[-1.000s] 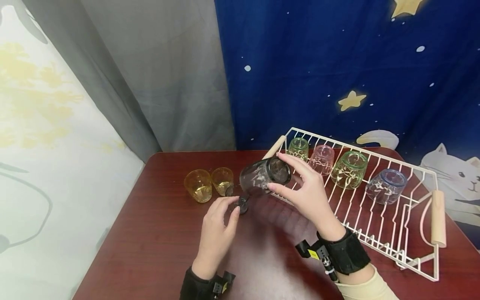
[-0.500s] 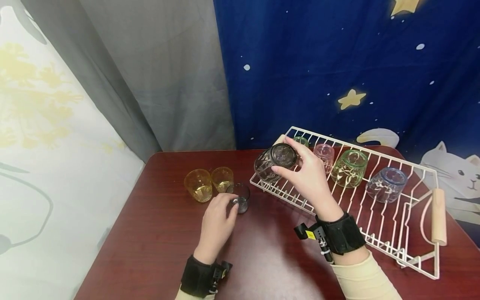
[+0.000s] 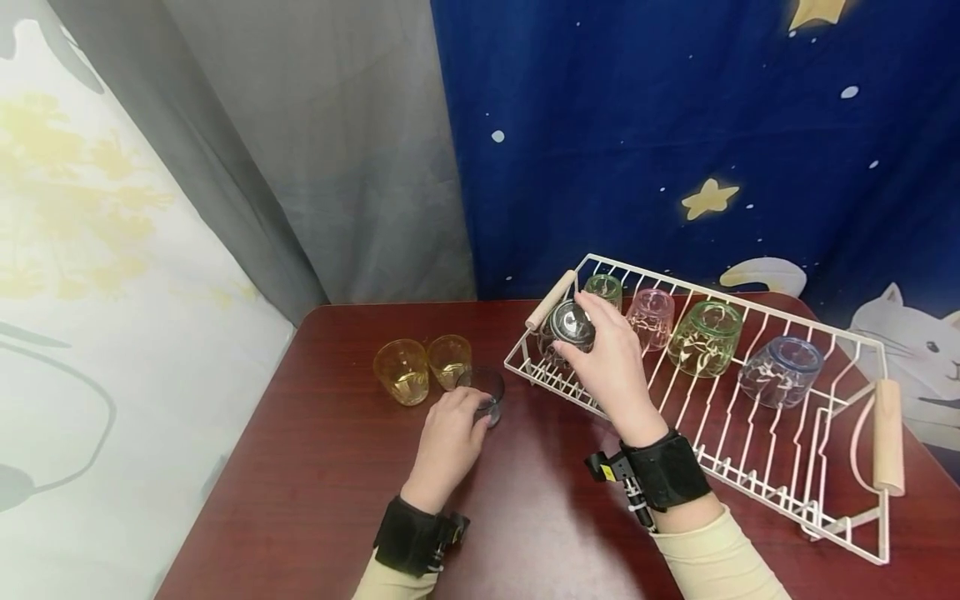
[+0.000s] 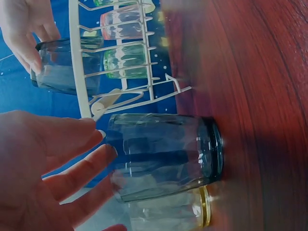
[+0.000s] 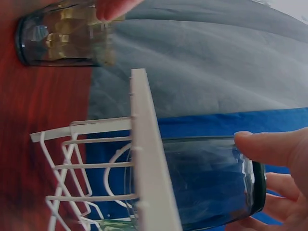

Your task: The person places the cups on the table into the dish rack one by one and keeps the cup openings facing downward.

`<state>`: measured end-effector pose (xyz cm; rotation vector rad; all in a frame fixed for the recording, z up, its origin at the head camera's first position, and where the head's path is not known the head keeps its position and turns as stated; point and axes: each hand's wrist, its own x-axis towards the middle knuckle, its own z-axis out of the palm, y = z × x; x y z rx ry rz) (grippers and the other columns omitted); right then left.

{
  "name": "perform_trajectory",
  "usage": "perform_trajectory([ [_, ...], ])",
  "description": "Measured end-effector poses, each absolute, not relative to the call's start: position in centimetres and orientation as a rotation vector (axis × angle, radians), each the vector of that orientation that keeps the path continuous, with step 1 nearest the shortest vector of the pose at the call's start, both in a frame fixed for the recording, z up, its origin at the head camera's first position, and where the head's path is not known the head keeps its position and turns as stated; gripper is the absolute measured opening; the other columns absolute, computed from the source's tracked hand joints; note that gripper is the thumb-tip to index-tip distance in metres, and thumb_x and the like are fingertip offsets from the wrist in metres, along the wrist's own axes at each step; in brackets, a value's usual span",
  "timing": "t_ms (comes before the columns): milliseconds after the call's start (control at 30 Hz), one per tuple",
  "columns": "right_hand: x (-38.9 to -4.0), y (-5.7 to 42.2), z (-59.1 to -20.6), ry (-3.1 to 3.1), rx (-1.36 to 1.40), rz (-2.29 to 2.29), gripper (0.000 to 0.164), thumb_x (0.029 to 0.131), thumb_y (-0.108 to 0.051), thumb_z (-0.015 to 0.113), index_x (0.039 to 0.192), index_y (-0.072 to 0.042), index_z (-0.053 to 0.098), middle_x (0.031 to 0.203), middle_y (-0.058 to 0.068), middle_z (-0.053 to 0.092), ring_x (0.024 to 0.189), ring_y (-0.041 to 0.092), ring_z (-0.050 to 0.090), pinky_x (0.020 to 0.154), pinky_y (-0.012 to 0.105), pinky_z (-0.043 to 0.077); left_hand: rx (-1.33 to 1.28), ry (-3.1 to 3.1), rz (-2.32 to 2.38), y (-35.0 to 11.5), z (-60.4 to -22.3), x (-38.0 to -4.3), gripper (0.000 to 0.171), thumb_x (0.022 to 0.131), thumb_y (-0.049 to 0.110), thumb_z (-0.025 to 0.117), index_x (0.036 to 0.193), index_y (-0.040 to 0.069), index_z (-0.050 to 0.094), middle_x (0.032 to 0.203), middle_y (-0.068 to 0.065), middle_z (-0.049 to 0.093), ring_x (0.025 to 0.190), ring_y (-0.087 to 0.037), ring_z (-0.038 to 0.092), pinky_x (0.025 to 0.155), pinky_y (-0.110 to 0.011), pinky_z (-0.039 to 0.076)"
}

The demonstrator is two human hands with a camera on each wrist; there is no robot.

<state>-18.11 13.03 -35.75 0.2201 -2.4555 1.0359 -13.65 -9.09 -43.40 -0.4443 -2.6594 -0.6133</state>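
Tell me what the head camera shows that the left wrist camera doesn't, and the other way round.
Only the head view shows the whole white rack, its pink glass, blue glass, both yellow glasses and both wristbands. Only the left wrist view shows the left hand with fingers spread at the upright dark glass, seen close. Both show the right hand gripping an inverted dark glass at the rack's end.

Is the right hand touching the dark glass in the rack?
Touching: the right wrist view shows the right hand fingertips on the dark glass base, inside the rack.
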Motion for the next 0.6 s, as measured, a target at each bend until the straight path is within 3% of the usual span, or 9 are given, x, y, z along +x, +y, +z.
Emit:
perform_trajectory([
  [600,-19.5,12.3,-37.3,-2.624,0.056,1.028,0.068,0.078,-0.012,0.077,0.139,0.000,0.049,0.146,0.018,0.047,0.135,0.039,0.045,0.112,0.051,0.035,-0.564,-2.675,-0.445,-9.1,-44.5,-15.2,0.018,0.086,0.014,0.071,0.103,0.014,0.073,0.098,0.002,0.071,0.096,-0.019,0.065,0.086,-0.038,0.052],
])
